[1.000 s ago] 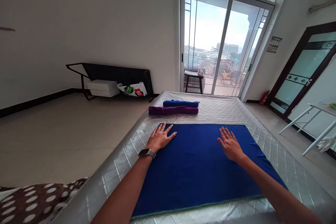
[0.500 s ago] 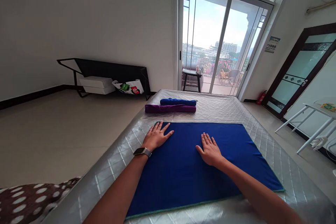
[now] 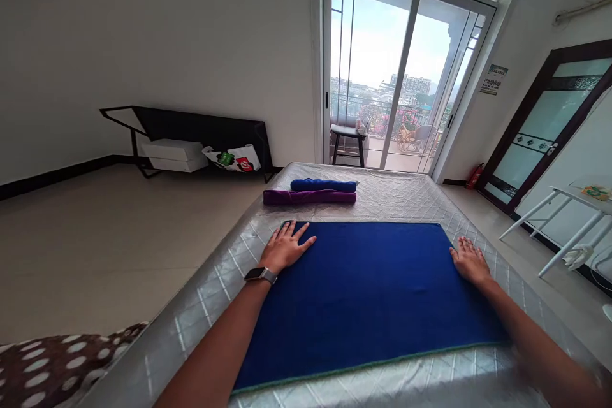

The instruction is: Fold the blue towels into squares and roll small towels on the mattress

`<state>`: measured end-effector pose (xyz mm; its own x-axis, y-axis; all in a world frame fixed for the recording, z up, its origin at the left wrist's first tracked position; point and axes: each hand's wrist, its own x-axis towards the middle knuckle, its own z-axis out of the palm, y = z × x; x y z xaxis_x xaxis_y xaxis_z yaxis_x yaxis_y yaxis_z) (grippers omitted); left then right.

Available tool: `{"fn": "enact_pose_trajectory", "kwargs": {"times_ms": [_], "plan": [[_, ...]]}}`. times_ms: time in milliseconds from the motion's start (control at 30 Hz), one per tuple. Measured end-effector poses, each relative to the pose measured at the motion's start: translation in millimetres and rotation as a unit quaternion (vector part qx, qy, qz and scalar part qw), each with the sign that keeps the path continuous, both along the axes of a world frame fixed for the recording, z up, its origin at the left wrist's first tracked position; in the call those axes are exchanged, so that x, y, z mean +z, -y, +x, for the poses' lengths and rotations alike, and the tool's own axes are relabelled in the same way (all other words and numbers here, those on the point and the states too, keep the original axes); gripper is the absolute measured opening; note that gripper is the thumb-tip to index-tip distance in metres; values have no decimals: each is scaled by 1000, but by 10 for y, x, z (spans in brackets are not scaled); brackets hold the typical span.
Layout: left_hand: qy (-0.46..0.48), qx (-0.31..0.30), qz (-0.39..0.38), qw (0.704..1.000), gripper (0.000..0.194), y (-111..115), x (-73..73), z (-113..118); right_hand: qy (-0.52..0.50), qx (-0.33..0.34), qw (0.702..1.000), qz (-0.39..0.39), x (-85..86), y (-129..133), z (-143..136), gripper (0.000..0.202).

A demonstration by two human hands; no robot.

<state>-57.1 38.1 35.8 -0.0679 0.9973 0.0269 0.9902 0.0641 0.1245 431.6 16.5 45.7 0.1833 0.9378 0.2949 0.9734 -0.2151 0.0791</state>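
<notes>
A dark blue towel (image 3: 368, 293) with a green-edged hem lies spread flat on a silvery quilted mattress (image 3: 401, 191). My left hand (image 3: 285, 247) rests palm down on the towel's far left corner, fingers spread. A watch (image 3: 261, 275) is on the left wrist. Out at the towel's right edge, my right hand (image 3: 471, 260) lies flat with its fingers stretched out, partly over the mattress. Beyond the towel, a rolled purple towel (image 3: 310, 197) sits in front of a smaller rolled blue towel (image 3: 324, 185).
Brown polka-dot fabric (image 3: 57, 370) shows at the lower left. Against the wall stands a black rack (image 3: 201, 131) with white boxes (image 3: 173, 154) and a printed bag (image 3: 232, 158). A white table (image 3: 574, 201) is to the right; a glass sliding door (image 3: 370, 64) is behind the mattress.
My right hand has slid right across the blue towel, from its middle to the right edge. The wrinkles near that edge look smoother. My left hand stays at the corner.
</notes>
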Motion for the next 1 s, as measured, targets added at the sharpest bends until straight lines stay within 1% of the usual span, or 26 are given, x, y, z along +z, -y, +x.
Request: {"fn": "enact_pose_trajectory", "kwargs": {"times_ms": [67,133,200,267,333,367,433,467,533,600,667,733,800,833,900,1000], "plan": [[-2,0,1,1000,71,-11,-19,-6,4,48,999,-13,-33,52,-237,48],[-4,-2,6,1000,71,-19,-35,-13,2,127,991,-31,-80,173,-612,58],[-7,-3,11,1000,71,-22,-40,-16,-23,260,964,-53,-113,354,-1078,65],[-9,-2,11,1000,71,-18,-32,-15,-55,346,933,-79,-108,550,-1536,67],[-10,-4,7,1000,71,-9,-13,-10,-86,388,911,-111,-71,704,-1880,70],[-10,-5,4,1000,72,-4,-4,-8,-99,396,903,-130,-50,756,-1986,72],[-8,-9,1,1000,72,3,11,-6,-116,392,897,-170,-27,803,-2047,75],[-6,-10,1,1000,72,4,14,-6,-121,381,898,-185,-32,802,-2003,76],[-3,-10,3,1000,72,1,9,-9,-123,349,908,-197,-81,763,-1788,77],[-2,-10,8,1000,71,-7,-4,-13,-115,304,927,-188,-164,691,-1439,76],[-2,-8,11,1000,72,-13,-16,-16,-93,238,953,-164,-244,609,-1019,72],[0,-5,7,1000,72,-13,-18,-16,-61,155,978,-127,-286,533,-612,62],[2,-4,3,1000,73,-5,-7,-11,-49,106,988,-105,-282,471,-294,49],[3,-4,2,1000,73,0,2,-8,-46,91,990,-98,-266,444,-183,43],[1,-4,0,1000,73,7,18,-3,-44,77,992,-91,-223,392,-53,36],[-2,-2,-4,1000,72,7,25,0,-40,75,992,-88,-162,296,-21,27]]}}
